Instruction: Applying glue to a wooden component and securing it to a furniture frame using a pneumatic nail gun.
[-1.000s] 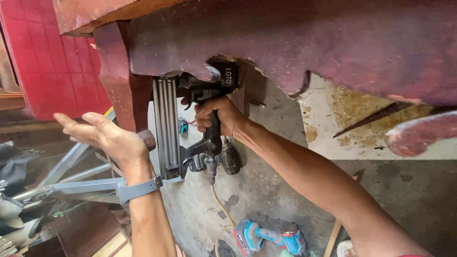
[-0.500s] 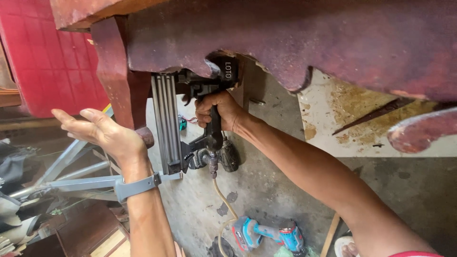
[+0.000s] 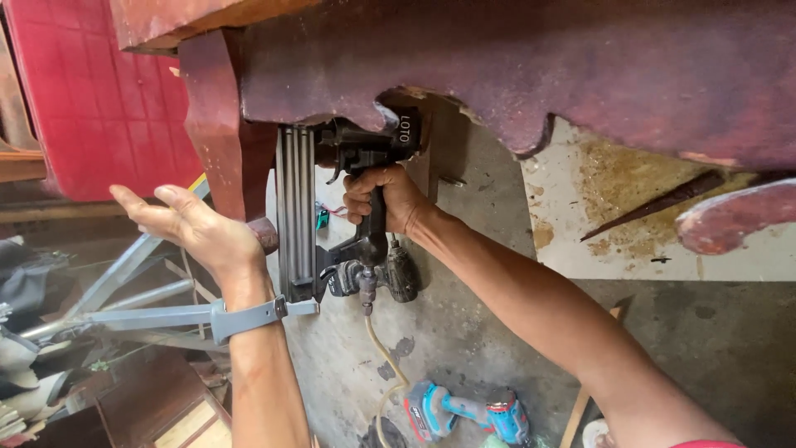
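Note:
My right hand grips the handle of a black pneumatic nail gun, whose nose is pressed up against the scalloped apron of a dark red wooden furniture piece. The gun's long grey magazine runs down beside the turned wooden leg. A pale air hose hangs from the handle's base. My left hand is open, palm against the lower end of that leg, fingers spread to the left. A grey band sits on my left wrist.
A blue and red cordless drill lies on the concrete floor below. A red tiled surface stands at the left. Grey metal bars and wooden offcuts crowd the lower left. A stained pale board lies at the right.
The nail gun and my right hand have moved up and slightly right, closer under the apron. My left hand stays at the leg, shifted slightly.

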